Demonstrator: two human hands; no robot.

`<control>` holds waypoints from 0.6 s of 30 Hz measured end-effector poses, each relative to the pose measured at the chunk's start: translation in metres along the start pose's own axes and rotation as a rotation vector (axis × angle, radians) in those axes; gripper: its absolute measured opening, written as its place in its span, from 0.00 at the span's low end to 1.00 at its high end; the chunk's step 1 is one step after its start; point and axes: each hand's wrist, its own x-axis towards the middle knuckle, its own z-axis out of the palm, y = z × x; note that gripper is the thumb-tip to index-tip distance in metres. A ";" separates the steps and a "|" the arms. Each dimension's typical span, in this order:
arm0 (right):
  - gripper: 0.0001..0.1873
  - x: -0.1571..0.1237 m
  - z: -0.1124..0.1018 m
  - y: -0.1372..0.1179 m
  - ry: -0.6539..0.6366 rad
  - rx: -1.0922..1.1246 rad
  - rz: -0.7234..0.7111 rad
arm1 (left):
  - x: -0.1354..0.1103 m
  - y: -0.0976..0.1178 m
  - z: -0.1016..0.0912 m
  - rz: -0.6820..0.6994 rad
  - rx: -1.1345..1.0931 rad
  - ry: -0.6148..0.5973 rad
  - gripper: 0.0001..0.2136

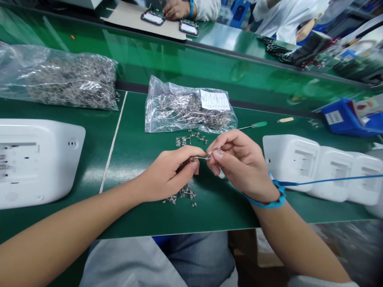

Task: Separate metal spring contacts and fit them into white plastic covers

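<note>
Over the green table my left hand (172, 173) is closed, thumb and forefinger pinching a thin wire spring piece (203, 158) that points right. My right hand (242, 167), with a blue wrist strap (279, 195), meets it there, its thumb and forefinger closed on the coiled end of wire spring pieces. How many pieces lie between the fingers is hidden. Loose wire springs (191, 138) are scattered just beyond my hands, and another small heap (184, 194) lies below my left hand, partly covered by it.
Behind my hands lies a clear bag of springs (188, 105) with a white label; a larger bag (72, 79) is at the left. White plastic housings stand left (38, 159) and right (332, 171). A green-handled screwdriver (259, 124) and blue bin (344, 117) lie farther back. A co-worker's hand (176, 8) is beyond the partition.
</note>
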 end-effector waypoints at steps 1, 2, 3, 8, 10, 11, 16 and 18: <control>0.05 0.000 0.000 0.000 -0.019 0.012 0.017 | 0.000 0.000 0.000 0.013 0.005 0.014 0.08; 0.05 -0.001 0.000 0.001 -0.042 0.028 0.028 | 0.000 0.001 0.001 0.026 0.022 0.033 0.07; 0.04 -0.001 0.000 0.001 -0.069 0.046 0.033 | 0.001 0.002 0.001 0.036 0.049 0.055 0.06; 0.06 -0.005 -0.002 0.003 -0.163 0.105 0.057 | 0.002 0.004 -0.001 0.098 0.252 0.153 0.11; 0.06 -0.005 -0.003 0.002 -0.166 0.089 0.052 | 0.001 0.003 -0.002 0.133 0.339 0.147 0.13; 0.05 -0.004 -0.004 0.001 -0.155 0.066 0.045 | 0.001 0.002 -0.003 0.149 0.371 0.140 0.13; 0.08 0.001 -0.004 -0.007 -0.057 -0.261 -0.074 | -0.001 0.001 -0.004 0.197 0.344 0.152 0.08; 0.08 0.003 -0.005 -0.009 -0.069 -0.481 -0.245 | 0.000 0.001 -0.004 0.208 0.270 0.142 0.07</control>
